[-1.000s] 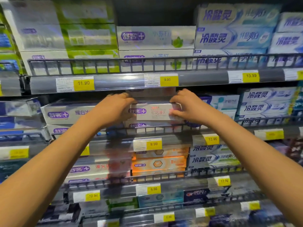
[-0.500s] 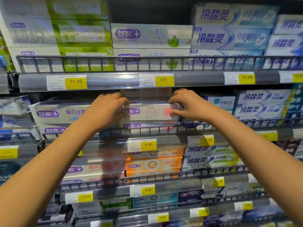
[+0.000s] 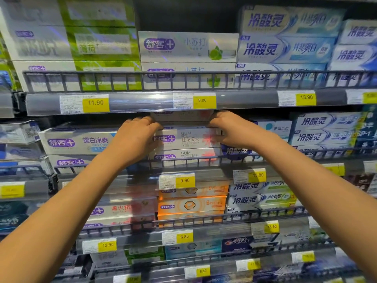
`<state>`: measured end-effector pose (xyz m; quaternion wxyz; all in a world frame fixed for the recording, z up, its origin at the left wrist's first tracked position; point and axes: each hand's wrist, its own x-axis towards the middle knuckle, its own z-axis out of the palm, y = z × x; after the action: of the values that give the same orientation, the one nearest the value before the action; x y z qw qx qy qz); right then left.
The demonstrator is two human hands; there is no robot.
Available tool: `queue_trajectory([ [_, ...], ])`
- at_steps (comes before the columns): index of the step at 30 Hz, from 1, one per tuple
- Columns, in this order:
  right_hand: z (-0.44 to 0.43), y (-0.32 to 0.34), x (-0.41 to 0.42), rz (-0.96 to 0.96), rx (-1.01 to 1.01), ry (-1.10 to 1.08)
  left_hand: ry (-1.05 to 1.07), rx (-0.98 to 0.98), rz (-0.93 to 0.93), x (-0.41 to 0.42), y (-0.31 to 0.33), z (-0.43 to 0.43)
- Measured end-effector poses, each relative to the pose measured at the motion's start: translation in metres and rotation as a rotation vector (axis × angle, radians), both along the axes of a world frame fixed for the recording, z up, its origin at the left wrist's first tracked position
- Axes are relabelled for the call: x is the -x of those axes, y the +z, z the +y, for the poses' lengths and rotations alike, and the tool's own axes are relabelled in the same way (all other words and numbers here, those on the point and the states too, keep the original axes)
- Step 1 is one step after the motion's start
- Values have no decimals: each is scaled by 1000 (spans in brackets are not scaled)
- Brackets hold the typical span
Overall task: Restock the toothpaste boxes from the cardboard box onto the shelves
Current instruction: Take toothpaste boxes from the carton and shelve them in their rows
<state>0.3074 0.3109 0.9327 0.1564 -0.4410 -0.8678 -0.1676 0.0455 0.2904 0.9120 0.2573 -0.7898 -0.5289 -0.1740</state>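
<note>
A stack of three white toothpaste boxes with red flower prints fills the middle slot of the second shelf. The middle box (image 3: 188,137) is gripped at both ends. My left hand (image 3: 135,137) curls its fingers over the box's left top corner. My right hand (image 3: 231,129) holds its right end. The top box (image 3: 181,117) is half hidden behind the price rail above. The bottom box (image 3: 187,155) rests behind the wire shelf guard (image 3: 183,160). The cardboard box is out of view.
The upper shelf's price rail (image 3: 142,103) hangs just above my fingers. A white and blue box (image 3: 79,142) lies to the left of the stack. Blue boxes (image 3: 322,129) fill the right side. Orange boxes (image 3: 191,205) sit one shelf down, and several more full shelves follow below.
Both hands stay at the ends of the same box. Only the view has shifted slightly.
</note>
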Motion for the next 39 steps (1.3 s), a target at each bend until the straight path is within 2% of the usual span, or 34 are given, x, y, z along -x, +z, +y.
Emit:
queue_trajectory([
  [12, -10, -1, 6, 38, 12, -40, 5, 49, 59, 1, 4, 3],
  [19, -13, -3, 13, 55, -31, -28, 41, 0, -8, 9, 0, -13],
  [23, -20, -18, 48, 177, -22, 194, 59, -67, -73, 41, -11, -39],
  [27, -21, -31, 99, 249, 3, 347, 150, -44, -58, 85, -18, -56],
  [33, -15, -35, 152, 352, -26, 331, 193, -4, 17, 149, -15, -54],
  [39, -4, -40, 173, 302, -68, 227, 63, -11, 87, 183, -11, -38],
])
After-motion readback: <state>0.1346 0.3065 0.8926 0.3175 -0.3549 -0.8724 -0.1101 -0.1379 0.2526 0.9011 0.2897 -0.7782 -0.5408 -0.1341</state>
